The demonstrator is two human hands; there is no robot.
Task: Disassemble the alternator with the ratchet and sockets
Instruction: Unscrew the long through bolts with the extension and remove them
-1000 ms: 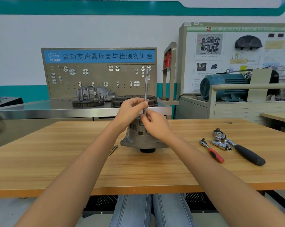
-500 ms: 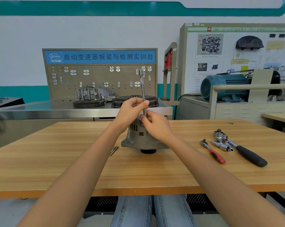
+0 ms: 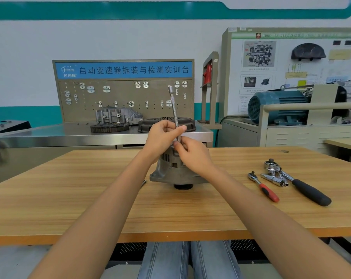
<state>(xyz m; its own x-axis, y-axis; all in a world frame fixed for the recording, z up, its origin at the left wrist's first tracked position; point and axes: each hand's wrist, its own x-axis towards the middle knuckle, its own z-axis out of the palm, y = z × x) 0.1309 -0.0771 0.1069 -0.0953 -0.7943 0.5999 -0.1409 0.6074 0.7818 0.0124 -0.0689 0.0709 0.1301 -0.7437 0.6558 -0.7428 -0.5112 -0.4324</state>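
Note:
A grey alternator (image 3: 171, 170) stands on the wooden table (image 3: 90, 198), pulley side down. A long chrome extension bar (image 3: 174, 105) rises nearly upright from its top, leaning slightly left. My left hand (image 3: 162, 137) grips the bar's lower shaft between thumb and fingers. My right hand (image 3: 192, 156) pinches the bar's bottom end just above the alternator; what sits at that end is hidden by my fingers. A small ratchet with a red handle (image 3: 263, 187) lies to the right on the table. Beside it lie a large black-handled ratchet (image 3: 303, 187) and chrome sockets (image 3: 274, 178).
A thin metal piece (image 3: 143, 183) lies on the table left of the alternator. Behind the table a steel bench (image 3: 49, 135) carries a gear ring, a housing and a dark cover below a pegboard. A teal motor (image 3: 277, 106) sits on a cabinet at the right.
The top of the extension bar has tilted from about upright to leaning left. Both hands stay on it over the alternator.

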